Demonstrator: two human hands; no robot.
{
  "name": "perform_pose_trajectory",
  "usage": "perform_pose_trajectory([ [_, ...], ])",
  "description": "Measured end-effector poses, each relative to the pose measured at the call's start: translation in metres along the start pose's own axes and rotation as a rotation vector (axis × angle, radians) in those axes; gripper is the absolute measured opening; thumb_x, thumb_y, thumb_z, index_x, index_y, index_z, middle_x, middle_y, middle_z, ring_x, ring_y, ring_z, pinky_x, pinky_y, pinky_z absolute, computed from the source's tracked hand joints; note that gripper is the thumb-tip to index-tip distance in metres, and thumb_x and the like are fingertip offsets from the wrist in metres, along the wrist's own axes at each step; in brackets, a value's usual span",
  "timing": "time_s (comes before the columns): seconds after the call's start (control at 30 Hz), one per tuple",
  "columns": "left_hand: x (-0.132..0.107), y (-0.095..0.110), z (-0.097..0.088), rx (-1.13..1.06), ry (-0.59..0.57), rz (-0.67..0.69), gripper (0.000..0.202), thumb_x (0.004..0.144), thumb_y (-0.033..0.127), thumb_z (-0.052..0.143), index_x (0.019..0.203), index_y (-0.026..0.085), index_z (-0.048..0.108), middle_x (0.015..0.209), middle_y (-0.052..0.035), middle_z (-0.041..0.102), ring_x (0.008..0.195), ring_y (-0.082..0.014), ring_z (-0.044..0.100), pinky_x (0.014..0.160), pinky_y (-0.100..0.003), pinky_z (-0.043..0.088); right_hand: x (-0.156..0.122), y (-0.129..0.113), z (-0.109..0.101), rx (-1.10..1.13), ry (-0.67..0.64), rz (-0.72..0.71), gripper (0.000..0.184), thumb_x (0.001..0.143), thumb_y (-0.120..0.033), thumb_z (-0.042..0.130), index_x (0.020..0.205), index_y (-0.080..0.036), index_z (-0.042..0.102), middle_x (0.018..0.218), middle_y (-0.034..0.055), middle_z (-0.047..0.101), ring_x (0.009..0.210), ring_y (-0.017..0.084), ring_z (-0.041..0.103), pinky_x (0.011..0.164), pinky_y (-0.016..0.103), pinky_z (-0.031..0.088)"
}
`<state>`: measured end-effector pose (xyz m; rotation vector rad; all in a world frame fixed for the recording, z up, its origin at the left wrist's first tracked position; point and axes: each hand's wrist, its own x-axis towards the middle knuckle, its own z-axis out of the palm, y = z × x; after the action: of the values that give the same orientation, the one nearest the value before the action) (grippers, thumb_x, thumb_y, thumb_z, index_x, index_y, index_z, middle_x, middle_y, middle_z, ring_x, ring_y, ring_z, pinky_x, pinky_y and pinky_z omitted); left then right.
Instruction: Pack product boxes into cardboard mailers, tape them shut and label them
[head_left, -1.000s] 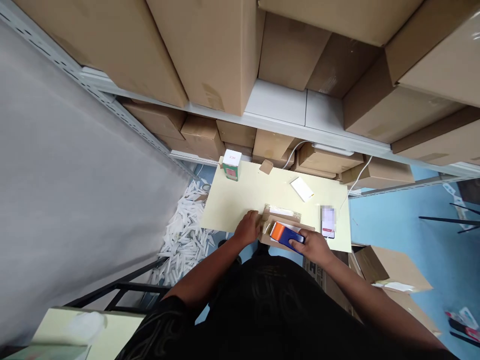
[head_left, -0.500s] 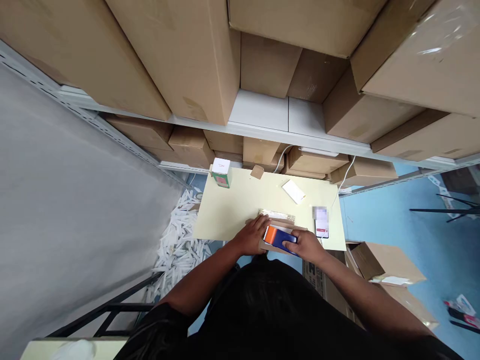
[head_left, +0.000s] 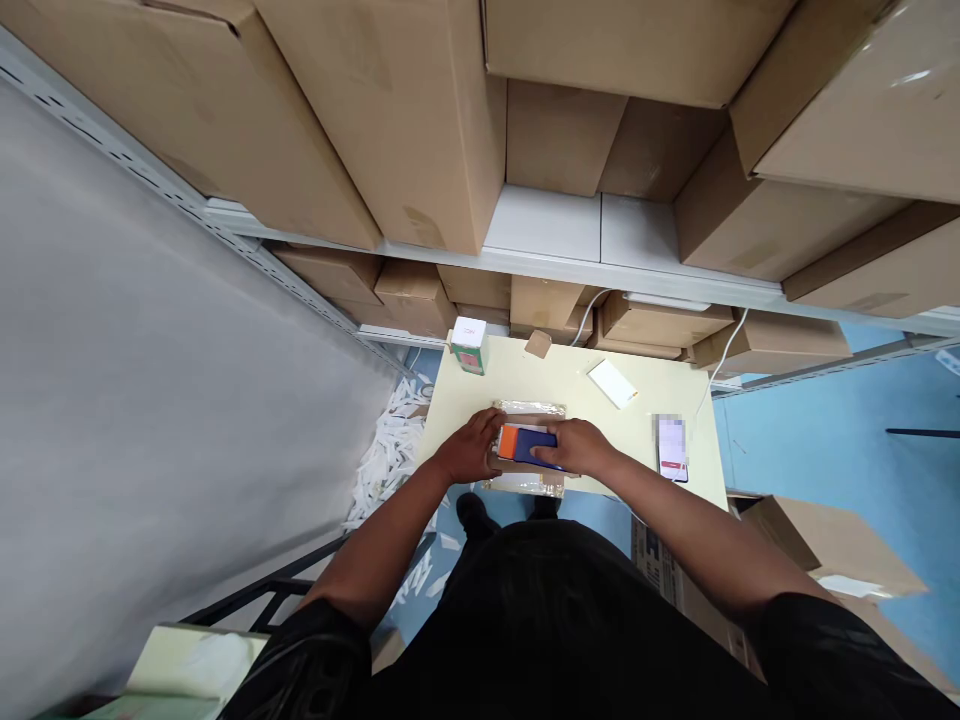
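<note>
A slim blue-and-orange box (head_left: pixel 530 446) lies at a small open cardboard carton (head_left: pixel 551 482), whose flaps spread toward me and away from me. My right hand (head_left: pixel 579 447) grips its blue end, thumb on top. At the carton's left side, my left hand (head_left: pixel 474 448) is curled around the edge, close to the orange end. Shiny clear tape shows on the flaps. How deep the blue-and-orange box sits in the carton I cannot tell.
On the pale table (head_left: pixel 450 420) stand a white-and-green box (head_left: pixel 469 346), a flat white box (head_left: pixel 612 383) and a phone (head_left: pixel 671 448) with its screen lit. Shelves of cartons (head_left: pixel 547 300) rise behind. White paper strips (head_left: pixel 390 435) litter the floor at left; an open carton (head_left: pixel 832 545) sits at right.
The carton's near flap has folded out toward me. The blue-and-orange box now lies more level, lower at the carton, with both hands still at it. The camera view has shifted.
</note>
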<state>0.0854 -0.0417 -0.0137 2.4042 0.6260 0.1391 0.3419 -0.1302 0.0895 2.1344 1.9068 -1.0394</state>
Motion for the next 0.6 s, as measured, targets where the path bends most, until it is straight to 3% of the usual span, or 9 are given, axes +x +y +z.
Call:
perform_pose_trajectory([
  [0.17,0.004,0.001,0.000,0.013,-0.014,0.026,0.115,0.065,0.032,0.086,0.163,0.017,0.027,0.163,-0.0203,0.033,0.150,-0.0409,0.033,0.125,-0.053,0.032,-0.020,0.045,-0.013,0.084,-0.015,0.022,0.042,0.087,-0.063,0.063,0.099,-0.025,0.077,0.088,0.0046,0.077,0.080,0.022,0.068,0.065,0.028,0.039],
  [0.37,0.004,-0.005,-0.006,0.028,-0.044,0.022,0.118,0.066,0.036,0.088,0.163,0.015,0.025,0.163,-0.0215,0.033,0.151,-0.0397,0.034,0.125,-0.052,0.033,-0.072,0.152,-0.029,0.095,-0.028,0.212,0.047,0.086,-0.067,0.060,0.078,-0.022,0.069,0.071,0.0042,0.070,0.067,0.021,0.063,0.062,0.029,0.038],
  [0.5,0.007,-0.006,-0.006,0.026,-0.055,0.019,0.119,0.066,0.037,0.089,0.164,0.017,0.024,0.164,-0.0206,0.033,0.151,-0.0400,0.033,0.124,-0.052,0.035,-0.097,0.208,-0.017,0.190,-0.089,0.300,0.049,0.085,-0.070,0.057,0.082,-0.022,0.068,0.075,0.0046,0.072,0.071,0.023,0.066,0.064,0.030,0.041],
  [0.6,0.010,-0.004,-0.004,0.024,-0.043,0.025,0.121,0.066,0.036,0.090,0.164,0.019,0.022,0.163,-0.0194,0.034,0.152,-0.0388,0.033,0.125,-0.052,0.035,-0.088,0.212,0.003,0.098,-0.118,0.293,0.052,0.087,-0.071,0.055,0.085,-0.021,0.070,0.080,0.0078,0.074,0.076,0.024,0.068,0.066,0.030,0.042],
])
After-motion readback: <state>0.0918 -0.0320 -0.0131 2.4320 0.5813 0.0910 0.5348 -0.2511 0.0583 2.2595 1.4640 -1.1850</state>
